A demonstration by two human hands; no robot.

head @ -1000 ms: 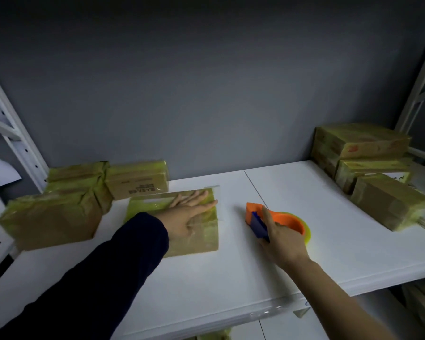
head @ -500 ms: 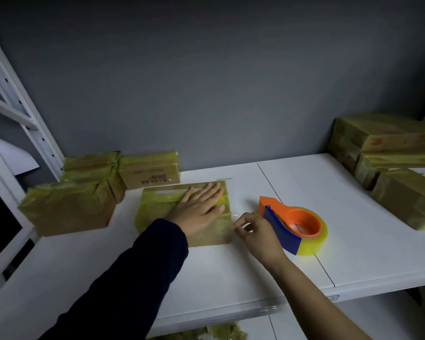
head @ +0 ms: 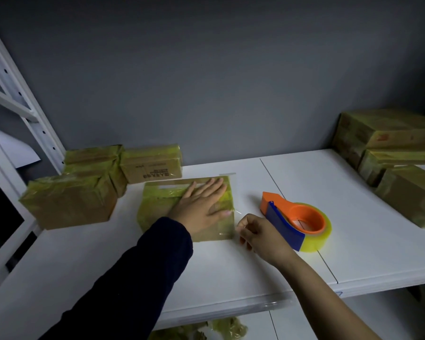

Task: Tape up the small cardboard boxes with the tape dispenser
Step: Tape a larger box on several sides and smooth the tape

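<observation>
On the white shelf (head: 353, 229), toward its back edge, the small cardboard box (head: 157, 217) lay pinned under my flat, open left hand (head: 201, 207) to steady it. The tape dispenser (head: 284, 224) sat parked just right, freeing my right hand (head: 263, 234), which pinched the loose tape end (head: 238, 213), probably to fold it down.

Beneath the fingers (head: 206, 190), a white shelf board (head: 231, 271), with a thin seam (head: 328, 268) running front to back off to their right. Beyond them, a plain grey wall (head: 219, 82). Far to their left, a slanted white rack post (head: 22, 99) with punched holes, and a white paper sheet (head: 12, 150) behind it. Nearer than the fingers, below the board's front edge, crumpled yellowish wrap (head: 221, 330).
</observation>
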